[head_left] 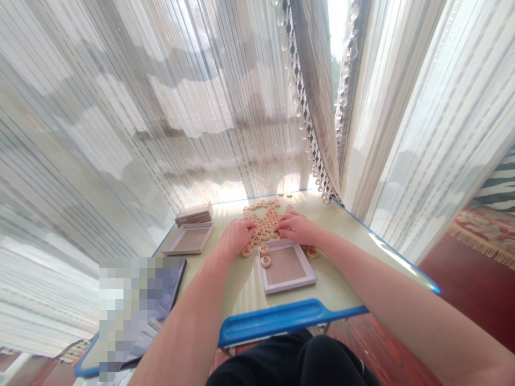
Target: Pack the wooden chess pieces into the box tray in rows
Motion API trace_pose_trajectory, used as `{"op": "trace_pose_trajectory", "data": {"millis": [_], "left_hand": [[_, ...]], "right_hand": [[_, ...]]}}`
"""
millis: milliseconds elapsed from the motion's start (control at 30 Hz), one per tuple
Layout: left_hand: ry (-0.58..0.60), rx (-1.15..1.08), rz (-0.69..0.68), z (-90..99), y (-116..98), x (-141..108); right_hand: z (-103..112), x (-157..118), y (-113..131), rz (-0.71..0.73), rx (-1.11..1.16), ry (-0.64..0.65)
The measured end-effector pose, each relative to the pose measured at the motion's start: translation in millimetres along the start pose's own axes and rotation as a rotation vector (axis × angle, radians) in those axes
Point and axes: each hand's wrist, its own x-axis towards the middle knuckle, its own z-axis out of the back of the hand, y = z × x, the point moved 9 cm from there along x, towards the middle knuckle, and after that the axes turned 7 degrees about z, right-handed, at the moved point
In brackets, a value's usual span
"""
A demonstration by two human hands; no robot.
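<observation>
Many round wooden pieces with red or dark characters [264, 236] lie spread over the middle of the table. At their left edge is my left hand [237, 235], fingers bent and touching pieces; what its fingertips hold, if anything, is too small to tell. My right hand [296, 227] reaches in from the right, its fingers over pieces at that side. Nearer to me sits a shallow open box [309, 279], with two pieces [265, 261] inside along its left side. A loose piece [311, 252] lies beside the box, below my right wrist.
A second shallow tray [197, 248] stands at the left, with a flat box [193, 213] behind it. A dark-edged object [179, 281], partly blurred, covers the left front. The table has a blue rim [273, 320]. Curtains [241, 107] hang behind.
</observation>
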Motion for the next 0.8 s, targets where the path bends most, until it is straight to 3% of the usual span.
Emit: {"op": "trace_pose_trajectory", "data": {"millis": [133,333,567,700,800], "left_hand": [[0.041,-0.02,-0.021,-3.4,-4,-2],[-0.029,0.044,0.011,0.5,3,0],[0.01,0.035,0.034,-5.7,6,0],[-0.073,0.083,0.058,4.7,7,0],[-0.177,0.073,0.151,18.1,19,1]], "right_hand": [[1,1,2,0.019,-0.036,0.016],[2,-1,0,-0.02,-0.013,-0.006],[3,-3,4,-0.014,-0.003,0.03],[3,-2,4,0.005,-0.022,0.012],[2,-2,-7,-0.073,-0.073,0.0]]}}
